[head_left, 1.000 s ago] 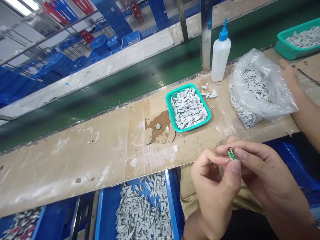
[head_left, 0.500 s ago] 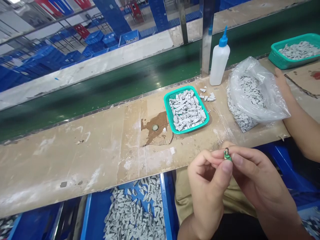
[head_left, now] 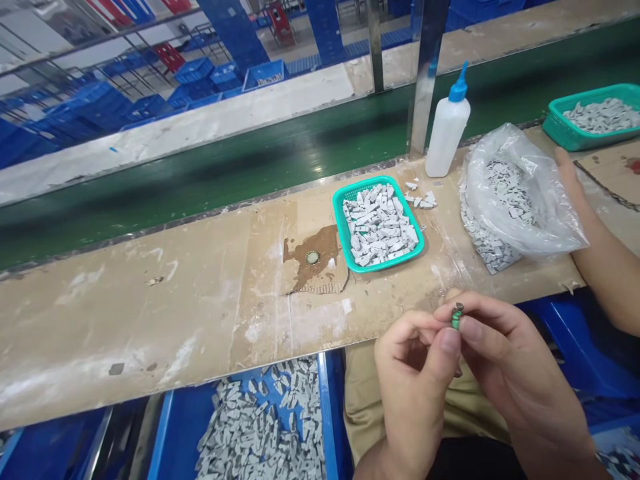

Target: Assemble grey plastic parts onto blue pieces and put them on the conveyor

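A tiny green figurine [head_left: 456, 317] with a brown top is pinched between the fingertips of both hands, above my lap. My left hand [head_left: 417, 373] grips it from the left with thumb and index finger. From the other side, the thumb and fingers of my right hand [head_left: 510, 363] close on it. Fingertips hide its lower part. Beyond the hands, a turquoise basket [head_left: 345, 230] full of small light-grey pieces [head_left: 383, 223] stands on the cardboard-covered bench [head_left: 200, 313]. Left of it, a bottle cap [head_left: 313, 257] lies on a stained cardboard scrap [head_left: 295, 277].
A white bottle [head_left: 449, 137] with a blue nozzle stands behind a plastic bag [head_left: 545, 213] of grey pieces. Another person's arm [head_left: 600, 253] reaches in beside the bag. A second turquoise basket [head_left: 565, 133] is far right. Below the bench edge sits a blue bin [head_left: 173, 427] of grey pieces.
The figurine has turned between my fingertips, so its front no longer faces me the same way. Both hands stay in nearly the same place; the view has shifted slightly.
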Available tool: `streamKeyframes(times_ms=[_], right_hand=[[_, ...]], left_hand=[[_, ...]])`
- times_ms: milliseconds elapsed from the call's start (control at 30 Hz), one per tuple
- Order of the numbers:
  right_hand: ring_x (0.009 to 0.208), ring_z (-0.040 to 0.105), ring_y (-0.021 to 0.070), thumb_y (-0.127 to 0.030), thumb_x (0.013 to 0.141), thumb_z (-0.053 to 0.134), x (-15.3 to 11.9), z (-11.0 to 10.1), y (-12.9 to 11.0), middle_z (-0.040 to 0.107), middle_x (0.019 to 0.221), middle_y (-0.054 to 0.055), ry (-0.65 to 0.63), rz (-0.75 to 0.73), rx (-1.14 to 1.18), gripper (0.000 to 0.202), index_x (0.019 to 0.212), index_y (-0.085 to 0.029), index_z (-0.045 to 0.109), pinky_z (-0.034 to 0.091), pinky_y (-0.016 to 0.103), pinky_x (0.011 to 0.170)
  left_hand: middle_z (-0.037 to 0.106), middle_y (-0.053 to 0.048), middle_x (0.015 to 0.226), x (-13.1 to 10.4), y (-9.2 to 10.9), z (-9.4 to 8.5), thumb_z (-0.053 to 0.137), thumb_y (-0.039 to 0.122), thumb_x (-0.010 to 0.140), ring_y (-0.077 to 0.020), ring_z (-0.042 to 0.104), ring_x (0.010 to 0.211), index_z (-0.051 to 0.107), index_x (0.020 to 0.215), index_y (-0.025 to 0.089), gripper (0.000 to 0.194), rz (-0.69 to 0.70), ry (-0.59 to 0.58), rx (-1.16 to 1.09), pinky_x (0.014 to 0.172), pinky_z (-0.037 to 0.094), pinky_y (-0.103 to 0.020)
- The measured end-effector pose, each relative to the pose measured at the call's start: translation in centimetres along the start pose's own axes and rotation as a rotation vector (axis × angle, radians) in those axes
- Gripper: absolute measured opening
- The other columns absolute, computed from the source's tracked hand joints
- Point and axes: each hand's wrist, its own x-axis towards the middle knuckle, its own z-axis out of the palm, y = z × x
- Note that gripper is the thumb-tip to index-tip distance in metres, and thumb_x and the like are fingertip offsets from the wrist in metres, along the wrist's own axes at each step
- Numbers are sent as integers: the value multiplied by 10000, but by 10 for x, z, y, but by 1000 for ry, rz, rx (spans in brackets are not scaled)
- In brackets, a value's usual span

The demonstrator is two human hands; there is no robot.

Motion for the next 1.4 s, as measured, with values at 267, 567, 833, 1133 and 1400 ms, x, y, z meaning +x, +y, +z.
streamKeyframes(times_ms=[267, 567, 833, 1133, 1400], right_hand=[[651, 622, 116, -326, 901, 796, 5, 4, 3, 674, 769, 11, -14, 24, 40, 31, 893, -296, 794, 557, 187, 606], [617, 627, 109, -343, 878, 822, 10, 5, 8, 644, 708, 14, -30, 4, 45, 105, 890, -244, 787, 552, 161, 578], [595, 606, 100, -361, 870, 826, 14, 7, 5, 627, 709, 13, -3, -18, 22, 85, 907, -283, 828, 549, 161, 553], [548, 567, 102, -357, 888, 805, 15, 6, 3, 646, 656, 26, -14, 42, 39, 99, 882, -259, 817, 498, 164, 529], [548, 531, 112, -408, 886, 795, 13, 6, 6, 559, 615, 7, -4, 75, 36, 146, 874, -266, 823, 479, 192, 525]], left_hand=[[447, 33, 596, -1, -1, -7, 821, 423, 855, -60, 378, 559, 727, 814, 168, 276, 41, 14, 11, 557, 352, -169], [484, 23, 570, -1, -5, -12, 770, 506, 884, -68, 426, 535, 699, 765, 159, 373, 28, 69, 51, 549, 381, -163], [488, 20, 567, -1, -2, -8, 771, 554, 866, -81, 425, 547, 634, 702, 152, 455, 0, 81, 59, 579, 386, -193], [538, 17, 595, -2, -8, -12, 768, 466, 899, -76, 483, 574, 676, 764, 164, 344, 51, 75, 52, 596, 420, -166], [558, 10, 594, -4, -10, -11, 791, 450, 878, -105, 557, 605, 677, 774, 174, 316, 106, 95, 108, 630, 471, -190]])
